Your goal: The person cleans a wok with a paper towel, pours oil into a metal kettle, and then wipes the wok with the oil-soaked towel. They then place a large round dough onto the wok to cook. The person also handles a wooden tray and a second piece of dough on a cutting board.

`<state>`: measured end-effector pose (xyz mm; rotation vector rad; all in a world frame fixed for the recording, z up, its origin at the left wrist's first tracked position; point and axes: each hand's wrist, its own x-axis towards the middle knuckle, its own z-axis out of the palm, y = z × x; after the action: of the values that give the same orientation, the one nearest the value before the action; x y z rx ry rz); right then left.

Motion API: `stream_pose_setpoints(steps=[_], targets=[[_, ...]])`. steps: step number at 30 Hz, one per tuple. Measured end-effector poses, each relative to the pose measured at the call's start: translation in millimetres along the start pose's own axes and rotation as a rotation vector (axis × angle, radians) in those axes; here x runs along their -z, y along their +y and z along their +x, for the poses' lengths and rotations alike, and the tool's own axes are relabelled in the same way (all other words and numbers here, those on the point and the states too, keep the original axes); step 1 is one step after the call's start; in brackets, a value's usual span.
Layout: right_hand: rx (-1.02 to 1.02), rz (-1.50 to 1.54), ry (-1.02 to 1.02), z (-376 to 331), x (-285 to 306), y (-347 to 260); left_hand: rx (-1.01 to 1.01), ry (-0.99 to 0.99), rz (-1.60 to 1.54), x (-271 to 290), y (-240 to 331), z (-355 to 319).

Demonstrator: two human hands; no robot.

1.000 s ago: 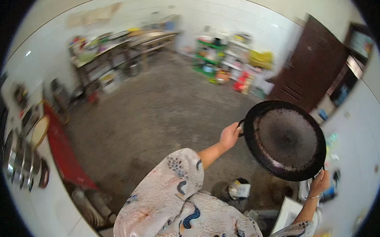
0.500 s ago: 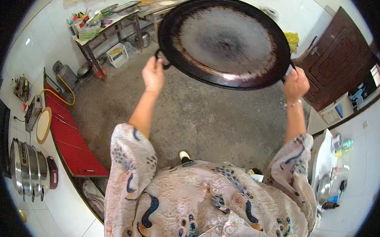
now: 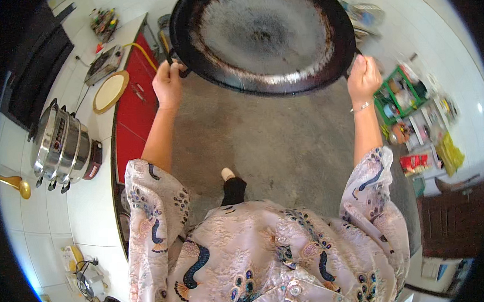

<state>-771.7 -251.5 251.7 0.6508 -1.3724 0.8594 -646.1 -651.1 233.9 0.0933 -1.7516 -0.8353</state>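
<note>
A large, round, dark griddle pan (image 3: 264,34), with a greyish worn middle and a black rim, is held up in front of me above the floor. Its top edge runs out of the picture. On its left side, my left hand (image 3: 167,84) is closed around a black loop handle. My right hand (image 3: 364,76), with a bracelet at the wrist, grips the opposite side, where its fingers cover the handle. Both arms are stretched forward, and the pan's inner face is turned toward me.
Along the left runs a white counter (image 3: 96,219) over red cabinets (image 3: 134,104). It bears a steel steamer (image 3: 63,142), a round pale board (image 3: 111,92) and a gas stove (image 3: 103,65). Right of me stand a green rack (image 3: 399,93) and a brown door (image 3: 458,217).
I have turned to the left, still holding the pan with both hands. The counter and steamer have come further into view; the door has moved to the lower right and the green rack has appeared.
</note>
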Motion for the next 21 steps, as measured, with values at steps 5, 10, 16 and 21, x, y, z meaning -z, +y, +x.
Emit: stream_pose_setpoints(steps=[5, 10, 16, 21], targets=[[0.043, 0.112, 0.062, 31.0, -15.7, -31.8, -0.109, 0.103, 0.068, 41.7, -0.9, 14.3], [0.151, 0.114, 0.044, 46.3, -25.8, -45.9, -0.059, 0.124, 0.084, 61.5, -12.6, 7.0], [0.099, 0.060, 0.005, 40.7, -14.8, -8.9, -0.114, 0.140, 0.120, 33.6, 0.8, 0.5], [0.078, 0.073, -0.067, 38.6, -13.4, -34.9, -0.078, 0.038, 0.107, 47.8, -1.9, -5.7]])
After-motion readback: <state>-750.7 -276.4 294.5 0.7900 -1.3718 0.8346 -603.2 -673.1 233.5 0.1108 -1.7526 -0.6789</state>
